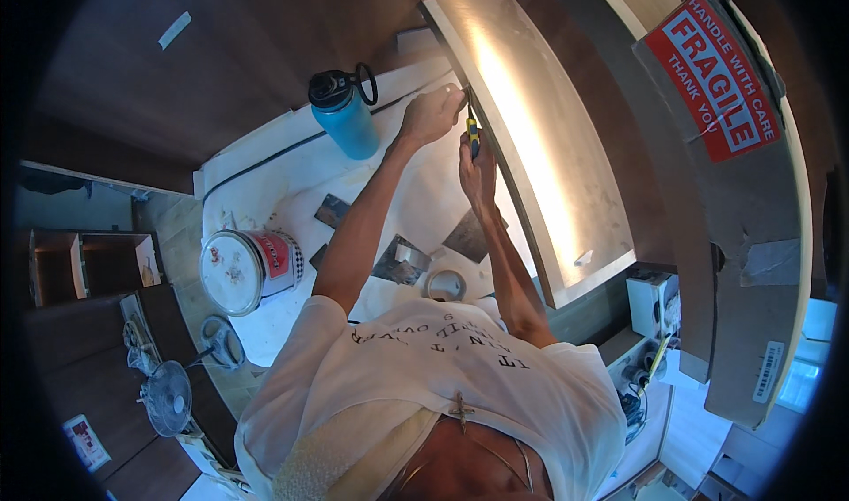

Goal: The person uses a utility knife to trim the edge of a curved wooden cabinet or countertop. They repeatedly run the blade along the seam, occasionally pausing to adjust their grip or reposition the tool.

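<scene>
My right hand (478, 172) is closed round the yellow and black handle of a screwdriver (473, 137). Its thin shaft points up along the near-left edge of a lit shelf panel (553, 121). Close to the screwdriver's tip, my left hand (433, 114) has its fingers pinched together against that edge. Whatever sits between those fingertips is too small and hidden to name. A glow runs lengthwise along the panel's pale metallic face. Just left of my left hand stands a blue bottle (348, 128) with a black lid and loop.
A lidded tub (232, 273) stands left on the white-covered surface (292, 169). Dark flat pieces (400, 260) and a tape roll (445, 285) lie near my chest. Scissors (222, 342) and a small fan (166, 397) are lower left. A cardboard box (752, 227) looms at right.
</scene>
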The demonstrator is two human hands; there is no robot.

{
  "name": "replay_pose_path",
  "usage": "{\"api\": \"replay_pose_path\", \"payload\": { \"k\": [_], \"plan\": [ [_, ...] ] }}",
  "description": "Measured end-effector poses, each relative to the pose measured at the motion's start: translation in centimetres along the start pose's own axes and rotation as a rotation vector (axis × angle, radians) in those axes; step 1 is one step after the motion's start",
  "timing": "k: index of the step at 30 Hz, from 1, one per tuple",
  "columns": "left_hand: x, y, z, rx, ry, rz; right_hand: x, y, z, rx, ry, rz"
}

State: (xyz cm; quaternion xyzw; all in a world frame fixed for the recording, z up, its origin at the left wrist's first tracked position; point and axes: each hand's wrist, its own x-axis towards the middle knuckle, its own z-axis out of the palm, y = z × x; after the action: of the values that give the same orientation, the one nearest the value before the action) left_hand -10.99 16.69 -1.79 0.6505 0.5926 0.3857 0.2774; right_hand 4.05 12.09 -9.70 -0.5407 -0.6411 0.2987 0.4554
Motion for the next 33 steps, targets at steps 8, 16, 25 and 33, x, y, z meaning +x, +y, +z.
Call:
{"api": "replay_pose_path", "payload": {
  "k": [8,16,25,33],
  "plan": [
    [-0.1,-0.2,-0.1,0.028,0.022,0.027,-0.1,-2.3,0.5,-0.039,0.054,0.014],
    [-0.1,-0.9,0.3,0.024,0.068,0.083,0.0,-3.7,0.0,-0.048,0.035,0.095],
    [0.0,-1.1,0.7,0.09,0.084,0.1,0.4,-1.9,0.4,-0.047,0.072,-0.011],
    [-0.3,-0.3,0.3,0.088,-0.01,-0.004,0.3,-2.4,0.4,0.1,0.017,0.089]
  ]
}}
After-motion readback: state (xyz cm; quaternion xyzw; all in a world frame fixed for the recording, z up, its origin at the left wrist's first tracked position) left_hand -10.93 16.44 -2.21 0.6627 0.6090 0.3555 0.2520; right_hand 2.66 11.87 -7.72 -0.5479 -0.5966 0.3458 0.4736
